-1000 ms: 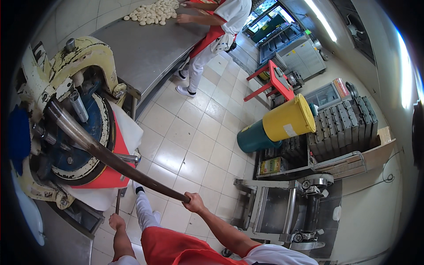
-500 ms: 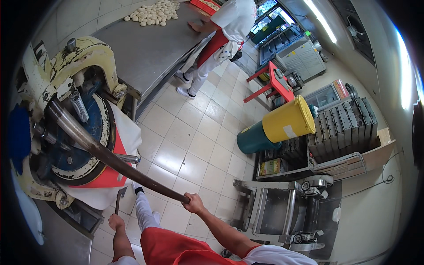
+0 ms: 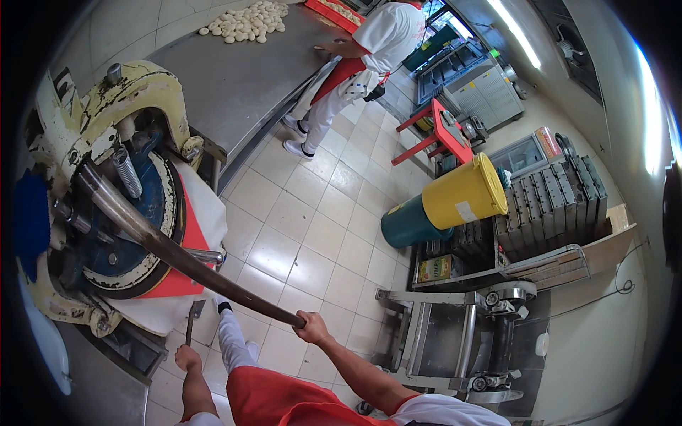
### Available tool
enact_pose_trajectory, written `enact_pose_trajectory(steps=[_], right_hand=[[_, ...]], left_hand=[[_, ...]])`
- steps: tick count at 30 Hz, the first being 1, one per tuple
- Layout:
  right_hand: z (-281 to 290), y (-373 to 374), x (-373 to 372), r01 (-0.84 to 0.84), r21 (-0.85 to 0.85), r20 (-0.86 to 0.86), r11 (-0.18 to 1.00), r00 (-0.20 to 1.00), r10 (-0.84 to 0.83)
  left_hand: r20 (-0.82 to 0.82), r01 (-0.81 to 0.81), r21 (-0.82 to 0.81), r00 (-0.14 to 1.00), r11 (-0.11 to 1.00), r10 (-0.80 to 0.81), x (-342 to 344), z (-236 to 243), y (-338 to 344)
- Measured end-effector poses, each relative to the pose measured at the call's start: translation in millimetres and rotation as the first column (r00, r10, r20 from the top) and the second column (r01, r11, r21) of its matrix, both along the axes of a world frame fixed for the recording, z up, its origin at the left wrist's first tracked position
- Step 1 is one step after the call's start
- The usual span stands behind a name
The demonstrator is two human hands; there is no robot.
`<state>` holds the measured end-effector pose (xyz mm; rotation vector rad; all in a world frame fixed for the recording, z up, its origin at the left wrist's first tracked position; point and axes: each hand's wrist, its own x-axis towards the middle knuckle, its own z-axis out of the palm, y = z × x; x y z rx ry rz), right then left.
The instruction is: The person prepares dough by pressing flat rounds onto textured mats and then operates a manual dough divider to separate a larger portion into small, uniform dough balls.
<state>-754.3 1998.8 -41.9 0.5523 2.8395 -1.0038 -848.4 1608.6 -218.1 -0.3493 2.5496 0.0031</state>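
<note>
At the left stands a cream and blue dough divider press with chipped paint, a coil spring and a round head. A long brown curved lever runs from it toward me. My right hand is closed around the lever's end. Lower down, my left hand grips a thin dark handle below the press head. A red sheet and a white layer, whose material I cannot make out, stick out under the head.
A metal table with many pale dough balls extends behind the press; a co-worker stands at its side. On the right are a yellow bin, a green bin, stacked metal pans and a roller machine.
The co-worker has shifted to the right and drawn a hand back toward the table's edge. My hands stay on the lever and the handle; the red sheet under the head has shifted slightly.
</note>
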Motion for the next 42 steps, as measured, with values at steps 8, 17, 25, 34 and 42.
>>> enact_pose_trajectory(steps=[8,17,25,34,42], right_hand=[[-1,1,1,-0.005,0.008,-0.009,1.000,1.000,0.005],[5,0,-2,-0.009,-0.004,-0.006,1.000,1.000,0.009],[6,0,-3,-0.016,0.002,-0.019,1.000,1.000,0.016],[5,1,0,-0.010,-0.010,0.009,1.000,1.000,0.011],[3,2,0,-0.010,0.011,-0.001,1.000,1.000,0.010]], left_hand=[[0.007,0.018,-0.005,1.000,1.000,-0.018,1,-4,-1],[-0.003,0.040,-0.019,0.999,0.999,-0.041,1,-6,-2],[0.000,0.024,-0.032,1.000,0.999,-0.024,0,-2,0],[-0.008,0.040,-0.019,0.999,0.999,-0.040,2,2,1],[-0.029,0.049,-0.023,0.998,0.999,-0.049,3,0,1]])
